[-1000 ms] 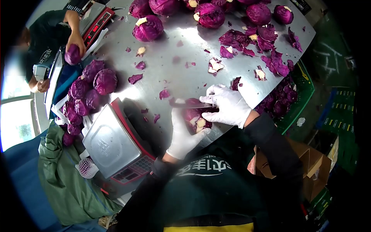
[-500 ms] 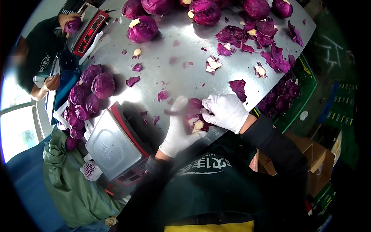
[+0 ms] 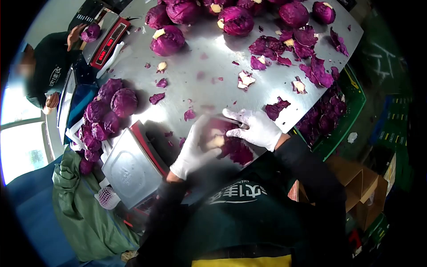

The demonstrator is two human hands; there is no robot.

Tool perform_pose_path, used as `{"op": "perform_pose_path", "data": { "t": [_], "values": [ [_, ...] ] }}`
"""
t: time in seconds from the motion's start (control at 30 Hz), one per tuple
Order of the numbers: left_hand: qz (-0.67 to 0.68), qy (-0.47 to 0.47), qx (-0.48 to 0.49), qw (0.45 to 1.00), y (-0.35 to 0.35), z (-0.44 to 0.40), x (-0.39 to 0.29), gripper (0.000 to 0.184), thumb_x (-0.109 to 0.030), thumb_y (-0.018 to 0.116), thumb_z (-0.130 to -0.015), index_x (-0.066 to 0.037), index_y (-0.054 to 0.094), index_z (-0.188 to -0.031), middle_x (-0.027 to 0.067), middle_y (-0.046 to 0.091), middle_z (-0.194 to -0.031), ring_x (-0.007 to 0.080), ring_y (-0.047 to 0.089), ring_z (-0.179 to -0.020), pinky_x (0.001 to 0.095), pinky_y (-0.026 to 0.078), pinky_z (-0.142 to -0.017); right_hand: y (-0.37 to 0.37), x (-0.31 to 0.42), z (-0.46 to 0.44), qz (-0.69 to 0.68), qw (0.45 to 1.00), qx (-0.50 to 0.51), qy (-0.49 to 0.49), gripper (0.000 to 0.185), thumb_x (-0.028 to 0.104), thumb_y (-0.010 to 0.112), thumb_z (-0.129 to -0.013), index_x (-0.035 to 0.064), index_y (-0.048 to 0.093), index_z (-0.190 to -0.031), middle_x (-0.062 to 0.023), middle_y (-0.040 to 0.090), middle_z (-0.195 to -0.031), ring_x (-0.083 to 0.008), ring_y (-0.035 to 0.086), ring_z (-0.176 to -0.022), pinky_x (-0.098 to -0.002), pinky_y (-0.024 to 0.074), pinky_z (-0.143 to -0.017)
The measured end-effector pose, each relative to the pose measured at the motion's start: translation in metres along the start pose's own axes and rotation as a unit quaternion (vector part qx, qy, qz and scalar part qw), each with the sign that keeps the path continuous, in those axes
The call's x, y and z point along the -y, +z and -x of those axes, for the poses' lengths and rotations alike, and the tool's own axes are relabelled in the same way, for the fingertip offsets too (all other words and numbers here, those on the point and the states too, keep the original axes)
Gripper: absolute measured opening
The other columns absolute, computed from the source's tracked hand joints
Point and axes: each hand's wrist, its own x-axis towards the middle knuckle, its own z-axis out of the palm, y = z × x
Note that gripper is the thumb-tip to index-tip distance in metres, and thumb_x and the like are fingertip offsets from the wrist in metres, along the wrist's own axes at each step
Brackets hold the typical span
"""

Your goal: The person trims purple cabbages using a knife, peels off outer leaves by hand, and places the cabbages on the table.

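Observation:
My left hand, in a white glove, is wrapped around the left side of a red cabbage near the table's front edge. The cabbage is blurred, with its pale cut stem end facing me. In my right hand, also gloved, is a knife; its blade is smeared by motion over the cabbage's upper side. Dark purple leaves hang or lie at the cabbage's lower right; whether they are still attached I cannot tell.
Whole red cabbages line the far side, with trimmed leaves to the right. A scale and piled small cabbages are at left. A green crate of leaves stands right. Another person is beside a second scale.
My left hand has shifted slightly left with the cabbage. The knife blade has moved off my left thumb, and more loose leaf shows at the lower right. The other person's hand has opened off a cabbage.

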Motion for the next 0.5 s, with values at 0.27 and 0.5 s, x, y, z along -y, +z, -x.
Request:
{"op": "perform_pose_path", "data": {
  "t": [0.27,0.5],
  "values": [
    [-0.288,0.143,-0.183,0.929,0.013,-0.019,0.023,0.091,-0.015,0.089,-0.066,-0.006,0.040,-0.143,0.0110,0.051,-0.133,0.0210,0.053,-0.118,0.0354,0.044,-0.102,0.016,-0.023,0.006,0.162,0.968,-0.190,-0.028,0.023,0.022,0.059,-0.092,0.0061,0.068,-0.106,-0.0113,0.067,-0.073,-0.0275,0.067,-0.062,-0.0378,0.0554,-0.057],
    [-0.338,0.122,-0.131,0.924,-0.003,-0.020,0.013,0.098,-0.017,0.091,-0.064,-0.009,0.038,-0.146,0.0105,0.048,-0.136,0.0225,0.051,-0.122,0.0385,0.041,-0.107,-0.035,-0.012,-0.003,0.113,0.975,-0.167,0.089,0.050,0.047,0.051,-0.099,0.0216,0.048,-0.141,-0.0138,0.067,-0.072,-0.0326,0.067,-0.065,-0.0418,0.0532,-0.060]
  ]
}}
